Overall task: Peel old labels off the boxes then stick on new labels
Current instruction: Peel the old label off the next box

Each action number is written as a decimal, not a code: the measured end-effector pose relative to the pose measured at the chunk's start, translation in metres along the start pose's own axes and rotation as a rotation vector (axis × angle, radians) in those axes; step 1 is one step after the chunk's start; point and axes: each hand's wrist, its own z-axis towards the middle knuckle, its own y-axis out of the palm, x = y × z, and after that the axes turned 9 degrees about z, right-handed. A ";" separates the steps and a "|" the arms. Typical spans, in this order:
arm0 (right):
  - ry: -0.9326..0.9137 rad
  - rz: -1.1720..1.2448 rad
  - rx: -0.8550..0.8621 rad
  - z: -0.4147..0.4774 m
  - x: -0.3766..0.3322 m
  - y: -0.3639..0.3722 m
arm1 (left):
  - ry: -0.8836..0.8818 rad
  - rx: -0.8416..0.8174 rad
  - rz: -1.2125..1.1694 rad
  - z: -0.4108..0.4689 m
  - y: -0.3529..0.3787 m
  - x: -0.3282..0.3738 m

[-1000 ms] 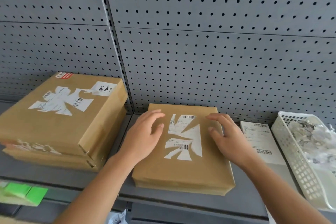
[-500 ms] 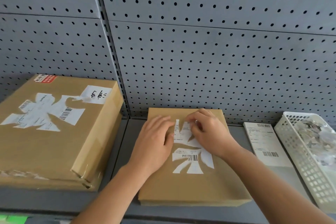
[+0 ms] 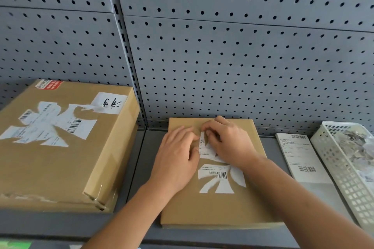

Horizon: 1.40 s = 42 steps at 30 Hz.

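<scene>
A flat brown box (image 3: 220, 206) lies on the grey shelf in front of me. A torn white old label (image 3: 219, 177) with a barcode sticks to its top. My left hand (image 3: 176, 159) lies flat on the box to the left of the label, fingers straight. My right hand (image 3: 228, 141) pinches a lifted strip at the label's upper edge, its fingers curled. The upper part of the label is hidden under my right hand. A sheet of new labels (image 3: 301, 157) lies on the shelf to the right of the box.
A larger brown box (image 3: 60, 147) with a ragged white label (image 3: 48, 125) stands on the left, on top of another box. A white perforated basket (image 3: 348, 172) holding paper scraps sits at the far right. Grey pegboard (image 3: 222, 56) forms the back wall.
My right hand moved from the box's right side onto the label's top and pinched a strip. My left hand slid closer to the label. The camera came nearer.
</scene>
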 end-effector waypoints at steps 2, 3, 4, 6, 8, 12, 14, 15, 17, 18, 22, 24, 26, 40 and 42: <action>-0.023 -0.024 -0.001 0.000 0.001 0.002 | 0.003 0.000 0.001 0.001 0.000 -0.001; -0.031 -0.032 -0.003 0.000 0.001 0.002 | 0.004 0.000 0.001 0.001 0.001 -0.001; -0.031 -0.032 -0.004 0.000 0.001 0.003 | 0.005 0.002 0.000 0.001 0.001 -0.001; -0.015 -0.001 0.005 0.000 0.002 0.002 | 0.004 0.007 -0.004 0.001 0.001 -0.001; 0.018 0.064 0.015 -0.001 0.003 0.000 | 0.003 0.009 -0.006 0.000 0.001 -0.001; 0.010 0.068 0.000 -0.002 0.002 0.001 | 0.004 0.012 -0.009 0.000 0.001 -0.002; -0.001 0.018 -0.007 -0.002 0.001 0.002 | 0.000 0.013 -0.014 0.000 0.001 -0.001; 0.009 0.025 -0.008 -0.002 0.001 0.002 | -0.001 0.014 -0.016 0.000 0.001 -0.001; 0.036 0.076 -0.006 -0.003 0.002 0.000 | 0.000 0.021 -0.020 0.000 0.001 -0.001; 0.044 0.101 -0.005 -0.003 0.002 -0.001 | 0.000 0.024 -0.023 0.000 0.001 -0.001; 0.017 0.022 -0.023 -0.001 0.001 0.002 | -0.003 0.027 -0.026 0.001 0.002 -0.002; 0.027 0.022 -0.028 0.000 0.002 0.003 | -0.004 0.027 -0.029 0.001 0.003 -0.002; 0.048 0.059 -0.018 -0.001 0.002 0.002 | -0.005 0.026 -0.032 0.001 0.003 -0.002; 0.026 0.058 -0.025 -0.002 0.000 0.001 | -0.005 0.037 -0.041 0.001 0.002 -0.002; 0.022 0.045 -0.027 -0.003 0.000 0.001 | -0.008 0.037 -0.046 0.001 0.003 -0.002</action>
